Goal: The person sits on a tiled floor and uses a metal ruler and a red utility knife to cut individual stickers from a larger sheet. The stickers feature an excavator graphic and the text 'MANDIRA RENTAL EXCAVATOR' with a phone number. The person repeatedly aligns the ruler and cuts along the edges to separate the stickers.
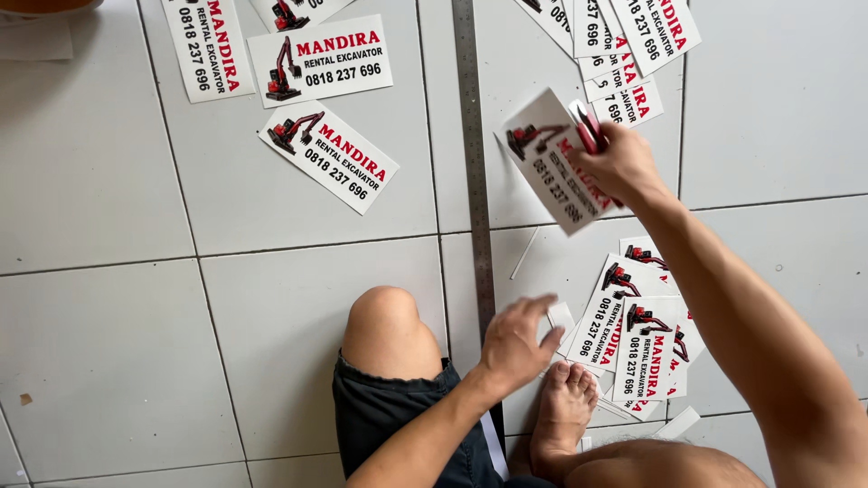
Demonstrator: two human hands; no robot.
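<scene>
Four broad white floor tiles (117, 352) fill most of your view, and a long metal ruler (472, 136) lies across them, running away from you from beside your bent knee (387, 325); take that ruler as your marker. To the ruler's left, well apart from your hands, three white printed cards (327, 155) with a red excavator picture lie loose on the floor, each turned a different way. At the far end, right of the ruler, a fanned heap of the same cards (633, 45) runs off the top edge. Nearer you, right of the ruler and just beyond your bare foot (565, 411), a second overlapping pile of cards (637, 339) rests among thin white paper offcuts (678, 423). Your right hand (615, 163) is raised right of the ruler, fingers closed on a single tilted card (551, 163) together with a slim red cutter (588, 131) pinched against it. Your left hand (517, 343) hovers just right of the ruler's near stretch, above the floor, fingers spread and loosely curled, gripping nothing, with the near pile of cards just beside its fingertips.
</scene>
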